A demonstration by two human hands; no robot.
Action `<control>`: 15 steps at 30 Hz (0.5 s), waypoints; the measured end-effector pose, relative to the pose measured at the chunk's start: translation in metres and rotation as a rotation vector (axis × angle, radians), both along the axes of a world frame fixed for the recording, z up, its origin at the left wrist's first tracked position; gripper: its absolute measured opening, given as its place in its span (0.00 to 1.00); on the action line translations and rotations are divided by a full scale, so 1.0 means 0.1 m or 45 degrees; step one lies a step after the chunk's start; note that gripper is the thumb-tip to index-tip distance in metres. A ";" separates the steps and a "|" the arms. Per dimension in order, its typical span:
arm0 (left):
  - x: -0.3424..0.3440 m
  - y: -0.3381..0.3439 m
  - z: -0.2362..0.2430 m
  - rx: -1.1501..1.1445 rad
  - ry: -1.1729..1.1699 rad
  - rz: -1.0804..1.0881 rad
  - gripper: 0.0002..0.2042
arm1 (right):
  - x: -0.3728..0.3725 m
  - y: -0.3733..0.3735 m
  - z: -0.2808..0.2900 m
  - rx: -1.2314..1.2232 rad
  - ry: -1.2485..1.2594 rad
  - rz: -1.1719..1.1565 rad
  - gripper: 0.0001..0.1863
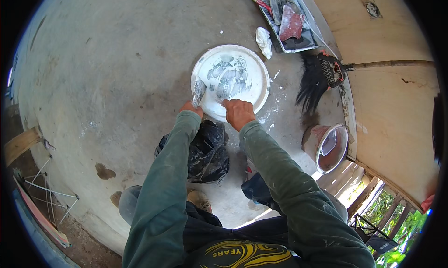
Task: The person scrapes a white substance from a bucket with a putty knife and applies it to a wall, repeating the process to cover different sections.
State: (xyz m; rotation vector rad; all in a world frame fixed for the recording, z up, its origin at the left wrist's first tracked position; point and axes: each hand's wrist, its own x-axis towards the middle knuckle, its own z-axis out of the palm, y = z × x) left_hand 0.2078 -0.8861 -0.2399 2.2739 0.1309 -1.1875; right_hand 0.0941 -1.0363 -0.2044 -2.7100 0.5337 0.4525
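Note:
A round white basin [264, 67] sits on the concrete floor in front of me, with wet white paste [224, 83] smeared over its bottom. At its near left rim my left hand [191, 109] is closed round a trowel [199, 91], whose paste-coated metal blade points away from me over the basin. My right hand [240, 113] is a closed fist at the near rim, knuckles up. Something thin and greyish pokes out by its thumb, too small to name. Just below the hands lies a crumpled black plastic bag [207, 151].
At the far right are a paint tray [305, 45] with tools in it and a white crumpled piece [263, 42]. A black-bristled broom [317, 76] leans by a plywood board [392, 95]. A dirty bucket [326, 149] stands right. A wire frame [49, 193] is at left.

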 end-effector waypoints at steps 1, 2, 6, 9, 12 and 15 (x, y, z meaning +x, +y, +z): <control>0.00 0.04 -0.09 0.007 -0.088 -0.097 0.18 | 0.05 -0.07 0.04 0.014 0.027 -0.011 0.12; -0.01 0.02 -0.09 0.005 -0.102 -0.088 0.18 | 0.06 -0.21 0.05 0.028 0.057 -0.022 0.12; -0.11 -0.04 -0.16 -0.049 -0.153 -0.069 0.19 | 0.30 -1.02 0.09 -0.087 -0.256 -0.383 0.12; -0.19 -0.16 -0.02 -0.100 0.013 0.167 0.17 | 0.46 -1.39 -0.12 -0.345 -0.207 -0.515 0.10; -0.17 -0.01 -0.09 -0.105 -0.088 0.084 0.20 | 0.76 -1.18 -0.23 -0.378 -0.221 -0.475 0.08; -0.18 0.08 0.22 -0.334 0.253 0.381 0.17 | 0.96 -0.83 -0.19 -0.334 -0.255 -0.302 0.08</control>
